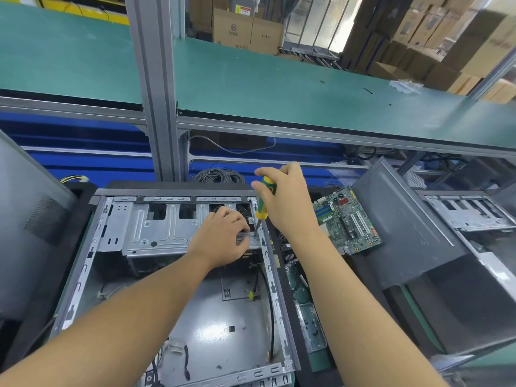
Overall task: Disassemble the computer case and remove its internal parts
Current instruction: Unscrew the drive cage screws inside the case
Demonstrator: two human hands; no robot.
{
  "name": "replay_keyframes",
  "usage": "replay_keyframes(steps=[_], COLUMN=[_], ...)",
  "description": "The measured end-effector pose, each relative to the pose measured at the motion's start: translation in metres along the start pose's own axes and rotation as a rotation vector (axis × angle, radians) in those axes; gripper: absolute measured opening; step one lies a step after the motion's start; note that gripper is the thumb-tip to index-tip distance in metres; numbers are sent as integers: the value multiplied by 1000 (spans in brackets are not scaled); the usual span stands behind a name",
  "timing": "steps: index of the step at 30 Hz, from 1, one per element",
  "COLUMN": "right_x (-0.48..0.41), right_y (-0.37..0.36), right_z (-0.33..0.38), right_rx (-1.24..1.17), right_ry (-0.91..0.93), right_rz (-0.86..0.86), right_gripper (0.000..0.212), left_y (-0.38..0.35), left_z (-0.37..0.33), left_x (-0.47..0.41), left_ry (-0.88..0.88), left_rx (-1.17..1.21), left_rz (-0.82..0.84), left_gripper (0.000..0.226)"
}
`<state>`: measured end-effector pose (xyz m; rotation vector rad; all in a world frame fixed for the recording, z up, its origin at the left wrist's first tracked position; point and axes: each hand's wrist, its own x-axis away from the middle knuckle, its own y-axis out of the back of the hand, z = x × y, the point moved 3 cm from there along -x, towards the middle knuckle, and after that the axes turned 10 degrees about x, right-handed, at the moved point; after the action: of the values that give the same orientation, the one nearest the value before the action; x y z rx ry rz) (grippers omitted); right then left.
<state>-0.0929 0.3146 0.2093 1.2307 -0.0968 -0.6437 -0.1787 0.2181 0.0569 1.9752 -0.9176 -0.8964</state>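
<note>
An open grey computer case (83,263) lies flat in front of me, its side panel off. A metal drive cage (156,230) spans the case's far end. My right hand (287,199) grips a green-and-yellow screwdriver (264,203), held nearly upright with its tip on a screw at the cage's right end. My left hand (223,236) pinches the cage's right edge just beside that tip. Black cables (270,303) run along the case's right inner wall. The case floor (223,331) is bare metal.
A removed motherboard (349,219) lies to the right of the case. Beyond it a dark side panel (413,236) leans over another open case (469,216). A grey panel (25,219) stands at the left. A coil of grey cable (217,175) sits behind the case, under a green conveyor (279,88).
</note>
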Motion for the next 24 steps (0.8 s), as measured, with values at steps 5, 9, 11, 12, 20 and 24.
replay_keyframes(steps=[5, 9, 11, 12, 20, 24], right_x=[-2, -1, 0, 1, 1, 1], right_y=[4, 8, 9, 9, 1, -5], right_z=[0, 0, 2, 3, 5, -1], right_rx=[-6, -55, -67, -78, 144, 4], right_ry=[1, -6, 21, 29, 77, 29], right_rz=[66, 64, 63, 68, 22, -60], right_gripper=[49, 40, 35, 35, 32, 32], left_y=[0, -1, -2, -2, -1, -1], left_z=[0, 0, 1, 1, 1, 1], left_x=[0, 1, 1, 0, 1, 1], left_ry=[-5, -10, -8, -8, -8, -6], left_rx=[-1, -1, -4, -4, -1, -4], left_rz=[-1, -1, -1, -1, 0, -3], left_gripper=[36, 36, 35, 34, 37, 38])
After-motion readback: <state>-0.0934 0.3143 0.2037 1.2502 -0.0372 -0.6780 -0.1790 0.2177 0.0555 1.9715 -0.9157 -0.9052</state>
